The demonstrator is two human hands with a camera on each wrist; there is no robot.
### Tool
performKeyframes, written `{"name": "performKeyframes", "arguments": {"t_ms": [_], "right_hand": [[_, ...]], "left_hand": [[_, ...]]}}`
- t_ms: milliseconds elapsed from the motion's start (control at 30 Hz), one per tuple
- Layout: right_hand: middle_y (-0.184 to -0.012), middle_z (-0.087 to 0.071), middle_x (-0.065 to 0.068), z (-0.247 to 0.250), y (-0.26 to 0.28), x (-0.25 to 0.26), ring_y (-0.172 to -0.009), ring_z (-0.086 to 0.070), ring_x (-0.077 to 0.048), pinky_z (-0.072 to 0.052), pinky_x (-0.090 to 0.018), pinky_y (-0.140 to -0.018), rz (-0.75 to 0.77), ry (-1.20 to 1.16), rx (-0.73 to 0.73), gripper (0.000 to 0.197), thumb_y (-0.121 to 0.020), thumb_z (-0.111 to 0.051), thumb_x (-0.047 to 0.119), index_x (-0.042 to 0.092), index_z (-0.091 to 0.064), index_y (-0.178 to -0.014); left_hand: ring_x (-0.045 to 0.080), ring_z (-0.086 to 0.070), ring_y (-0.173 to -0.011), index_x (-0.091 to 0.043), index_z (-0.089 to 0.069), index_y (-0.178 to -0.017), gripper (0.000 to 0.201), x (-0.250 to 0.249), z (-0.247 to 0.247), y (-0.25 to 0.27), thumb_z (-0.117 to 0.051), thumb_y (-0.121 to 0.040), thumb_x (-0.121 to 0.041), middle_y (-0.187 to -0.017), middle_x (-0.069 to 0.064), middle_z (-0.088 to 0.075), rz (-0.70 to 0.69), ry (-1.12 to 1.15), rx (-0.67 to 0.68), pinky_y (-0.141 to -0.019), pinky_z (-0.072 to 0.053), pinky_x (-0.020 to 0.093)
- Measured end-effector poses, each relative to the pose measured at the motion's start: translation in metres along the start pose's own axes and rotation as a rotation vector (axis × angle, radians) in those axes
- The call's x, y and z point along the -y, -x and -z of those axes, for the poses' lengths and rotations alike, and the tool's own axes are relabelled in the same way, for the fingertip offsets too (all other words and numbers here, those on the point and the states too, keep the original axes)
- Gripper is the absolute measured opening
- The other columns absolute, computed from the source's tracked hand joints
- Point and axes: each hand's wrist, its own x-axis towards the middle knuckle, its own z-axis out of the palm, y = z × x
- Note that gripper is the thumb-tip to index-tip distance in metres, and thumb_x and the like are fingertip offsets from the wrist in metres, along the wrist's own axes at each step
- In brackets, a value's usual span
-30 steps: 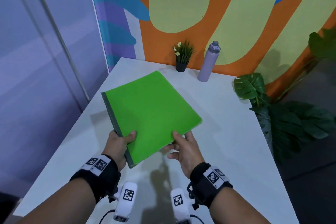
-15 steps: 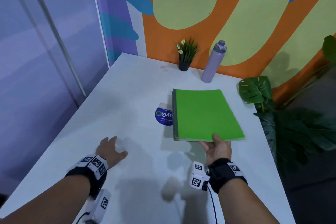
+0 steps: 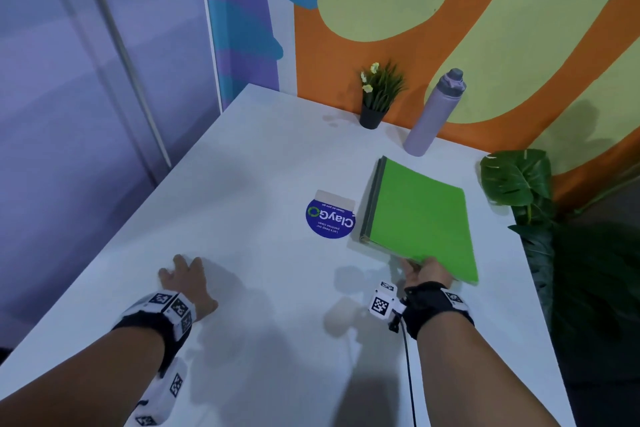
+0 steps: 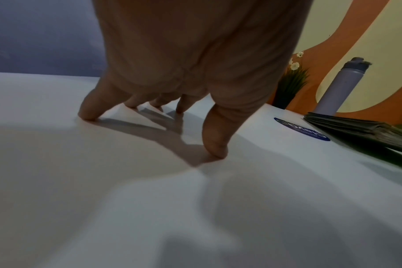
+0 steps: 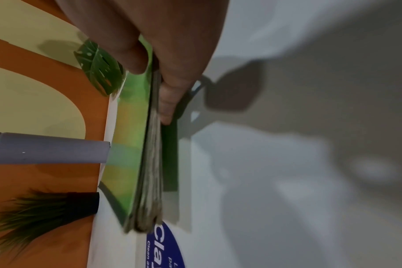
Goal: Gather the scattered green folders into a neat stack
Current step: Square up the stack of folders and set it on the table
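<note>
A stack of green folders [image 3: 420, 218] with grey spines lies toward the right side of the white table [image 3: 263, 163], below the bottle. My right hand [image 3: 427, 270] pinches the stack's near edge, thumb on top and fingers beneath, as the right wrist view shows on the folder stack [image 5: 135, 145]. The near edge looks slightly raised off the table. My left hand [image 3: 183, 279] rests with spread fingertips on the bare tabletop at the left, holding nothing; in the left wrist view its fingers [image 4: 215, 137] touch the table [image 4: 103, 181], and the folders' [image 4: 360, 130] dark spines show at far right.
A round blue sticker [image 3: 329, 217] lies flat just left of the stack. A lilac bottle [image 3: 434, 113] and a small potted plant [image 3: 375, 95] stand at the back by the painted wall. Large leafy plants [image 3: 516, 180] crowd the table's right edge.
The stack, held by both hands a second ago, was carried right and set near the bottle. My left hand let go and settled on the table at left. The sticker came into view.
</note>
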Motion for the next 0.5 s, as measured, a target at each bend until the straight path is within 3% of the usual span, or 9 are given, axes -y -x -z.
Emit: {"name": "performKeyframes", "arguments": {"t_ms": [67,233,300,367,400,500], "right_hand": [[-0.081,-0.059,-0.010,-0.001,0.000,0.004,-0.074,-0.054,-0.024,-0.034,-0.024,-0.045,0.081,0.293,-0.005,0.040,-0.092,-0.058,0.037,-0.002,-0.065,-0.095],[-0.067,-0.046,-0.001,0.004,-0.001,0.014,-0.086,-0.057,-0.020,-0.049,-0.023,-0.076,0.206,0.804,-0.008,0.035,-0.097,-0.047,0.036,0.007,-0.053,-0.078],[-0.067,-0.044,0.001,0.008,0.004,0.013,-0.089,-0.056,-0.018,-0.046,-0.020,-0.080,0.199,0.867,0.026,0.031,-0.094,-0.051,0.038,0.008,-0.054,-0.087],[-0.080,-0.057,0.001,0.009,0.017,0.020,-0.098,-0.060,-0.019,-0.047,-0.022,-0.082,0.202,0.811,0.029,0.027,-0.092,-0.057,0.034,0.008,-0.058,-0.101],[-0.095,-0.064,-0.002,0.012,0.023,0.021,-0.104,-0.061,-0.020,-0.047,-0.024,-0.084,0.221,0.803,0.056,0.029,-0.092,-0.058,0.030,0.006,-0.058,-0.109],[-0.128,-0.058,-0.016,0.017,0.039,0.017,-0.120,-0.054,-0.029,-0.047,-0.028,-0.087,0.136,0.519,0.155,0.038,-0.095,-0.052,0.017,0.000,-0.049,-0.128]], "left_hand": [[0.043,-0.023,-0.137,-0.015,-0.014,-0.148,0.091,0.000,-0.002,-0.002,-0.062,-0.078,-0.050,-0.153,0.014,-0.010,-0.003,-0.007,-0.011,-0.107,-0.038,0.041],[0.043,-0.023,-0.137,-0.016,-0.014,-0.148,0.092,0.002,-0.006,-0.004,-0.062,-0.079,-0.051,-0.154,0.014,-0.008,-0.015,-0.001,-0.030,-0.108,-0.038,0.042],[0.043,-0.022,-0.138,-0.016,-0.014,-0.149,0.092,0.002,-0.004,-0.002,-0.062,-0.079,-0.051,-0.155,0.015,-0.006,-0.020,0.017,-0.032,-0.108,-0.038,0.042],[0.042,-0.022,-0.138,-0.016,-0.015,-0.149,0.090,0.003,-0.003,-0.001,-0.062,-0.079,-0.050,-0.156,0.015,-0.006,-0.018,0.027,-0.025,-0.108,-0.039,0.043],[0.042,-0.022,-0.139,-0.016,-0.015,-0.149,0.090,0.003,-0.001,0.003,-0.062,-0.080,-0.050,-0.156,0.015,-0.006,-0.024,0.038,-0.017,-0.108,-0.038,0.043],[0.041,-0.021,-0.141,-0.016,-0.013,-0.150,0.090,0.006,0.002,0.009,-0.062,-0.081,-0.049,-0.158,0.014,-0.005,-0.029,0.017,0.009,-0.111,-0.037,0.043]]}}
